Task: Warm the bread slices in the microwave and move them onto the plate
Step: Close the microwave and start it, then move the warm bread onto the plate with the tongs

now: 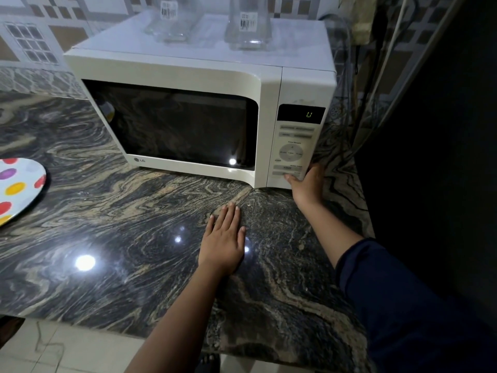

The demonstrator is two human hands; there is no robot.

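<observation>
Item 1. White, box-shaped microwave oven (172,68) with a smooth plastic casing and rounded door corners, standing just beyond both hands, door closed. Its glossy black door window (174,127) is reflecting light and hiding the cavity. The bread slices cannot be made out behind it.

Item 2. Pale control panel (295,141), directly above the right hand, carrying flat buttons, a round pad and a dark display (301,114) that is showing one green character. The button lettering is too blurred to read.

Item 3. Right hand (309,184), clasping the oven's lower right corner. The thumb (290,177) is pressing the bottom of the panel and the fingers are wrapping out of sight round the side. A dark blue sleeve (403,305) is covering the upper arm.

Item 4. Left hand (223,243), lying palm-down with fingers straight and close together, holding nothing and resting on item 5.

Item 5. Polished stone countertop (121,211), swirled in black, grey and tan, mirroring bright lamps.

Item 6. Round white plate with coloured spots (18,189), lying well to the left of the left hand and cut off by the frame edge.

Item 7. Two clear glass jars (172,20) (248,22) with barcode stickers, standing on the oven top with their upper parts cropped.
</observation>
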